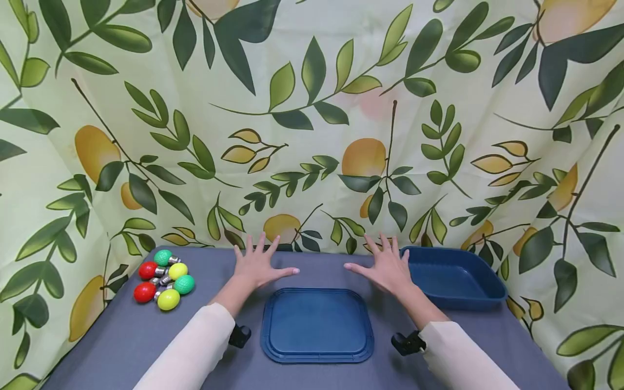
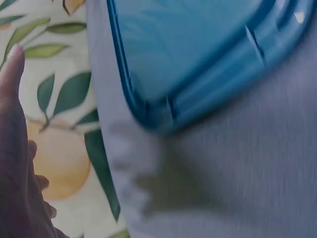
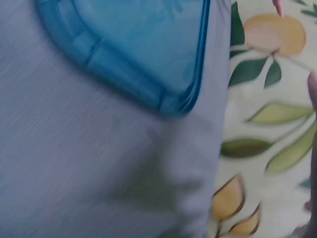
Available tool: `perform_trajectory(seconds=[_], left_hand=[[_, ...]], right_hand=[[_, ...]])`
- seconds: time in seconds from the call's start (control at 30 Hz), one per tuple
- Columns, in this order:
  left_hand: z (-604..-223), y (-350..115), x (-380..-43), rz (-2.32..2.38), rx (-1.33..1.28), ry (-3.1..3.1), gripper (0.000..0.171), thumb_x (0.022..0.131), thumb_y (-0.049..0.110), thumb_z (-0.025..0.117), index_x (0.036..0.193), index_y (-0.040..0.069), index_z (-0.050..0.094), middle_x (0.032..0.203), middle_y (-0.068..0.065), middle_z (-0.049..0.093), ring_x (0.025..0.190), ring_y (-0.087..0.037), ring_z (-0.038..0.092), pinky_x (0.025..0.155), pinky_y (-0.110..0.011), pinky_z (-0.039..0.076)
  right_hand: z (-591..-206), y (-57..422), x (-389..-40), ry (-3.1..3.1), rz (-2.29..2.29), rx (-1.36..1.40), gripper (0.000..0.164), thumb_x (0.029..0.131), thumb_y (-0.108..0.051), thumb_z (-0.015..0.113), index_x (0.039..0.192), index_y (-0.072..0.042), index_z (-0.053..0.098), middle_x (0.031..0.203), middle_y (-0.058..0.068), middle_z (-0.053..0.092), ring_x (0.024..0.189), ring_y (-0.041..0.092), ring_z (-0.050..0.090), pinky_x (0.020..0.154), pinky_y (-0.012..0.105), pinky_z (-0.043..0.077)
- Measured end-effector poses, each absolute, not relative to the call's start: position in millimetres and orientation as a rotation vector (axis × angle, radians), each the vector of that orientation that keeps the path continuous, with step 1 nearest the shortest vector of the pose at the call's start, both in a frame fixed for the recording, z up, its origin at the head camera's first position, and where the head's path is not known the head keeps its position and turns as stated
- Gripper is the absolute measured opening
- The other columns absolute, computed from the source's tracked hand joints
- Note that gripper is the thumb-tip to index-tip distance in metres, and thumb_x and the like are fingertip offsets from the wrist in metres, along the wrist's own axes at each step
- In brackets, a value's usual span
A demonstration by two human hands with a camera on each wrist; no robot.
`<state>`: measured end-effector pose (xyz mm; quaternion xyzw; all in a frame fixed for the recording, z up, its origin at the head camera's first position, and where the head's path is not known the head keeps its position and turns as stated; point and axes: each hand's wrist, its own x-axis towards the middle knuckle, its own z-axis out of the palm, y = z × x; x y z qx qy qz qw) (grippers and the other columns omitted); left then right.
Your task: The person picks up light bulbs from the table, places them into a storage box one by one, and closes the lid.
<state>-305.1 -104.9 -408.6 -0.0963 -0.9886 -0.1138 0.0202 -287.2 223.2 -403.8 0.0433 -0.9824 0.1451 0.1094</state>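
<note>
Left: six round bulbs (image 1: 166, 280), red, green and yellow, metal bases turned inward, cluster near the side edge of the woven-covered tabletop (image 1: 117, 330); open cloth separates them from the left hand (image 1: 257, 265), fingers spread wide; centre: rectangular blue lid (image 1: 317, 325), smooth, rounded corners, raised rim, flat with margin all round; right hand (image 1: 387, 266), likewise spread, just beside the open blue bin (image 1: 468, 303); bin near the right edge.

Both wrist views share the lid (image 1: 318, 325)
</note>
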Motion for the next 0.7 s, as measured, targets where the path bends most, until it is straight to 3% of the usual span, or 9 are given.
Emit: perform_trajectory(seconds=[0.23, 0.43, 0.7], left_hand=[[-420, -58, -301, -0.599, -0.401, -3.072, 0.09, 0.093, 0.077, 0.041, 0.163, 0.023, 0.021, 0.169, -0.018, 0.018, 0.157, -0.046, 0.009, 0.123, -0.069, 0.008], [-429, 0, -293, -0.785, -0.478, -2.997, 0.076, 0.102, 0.063, 0.038, 0.162, 0.018, 0.024, 0.167, -0.02, 0.025, 0.155, -0.046, 0.018, 0.124, -0.064, 0.018], [-439, 86, -272, -1.002, -0.586, -2.94, 0.072, 0.104, 0.058, 0.04, 0.162, 0.017, 0.026, 0.165, -0.018, 0.031, 0.155, -0.041, 0.024, 0.124, -0.059, 0.022]], right_hand=[[-427, 287, -265, -2.656, 0.508, 0.201, 0.097, 0.08, -0.058, 0.077, 0.155, -0.01, 0.039, 0.162, 0.029, 0.027, 0.152, 0.052, 0.018, 0.116, 0.075, 0.018], [-439, 335, -240, -2.566, 0.561, 0.012, 0.09, 0.086, -0.055, 0.072, 0.156, -0.009, 0.037, 0.16, 0.032, 0.027, 0.151, 0.053, 0.016, 0.119, 0.072, 0.013], [-453, 379, -213, -2.428, 0.676, -0.347, 0.088, 0.088, -0.05, 0.07, 0.158, -0.009, 0.034, 0.164, 0.03, 0.021, 0.155, 0.048, 0.011, 0.122, 0.069, 0.009]])
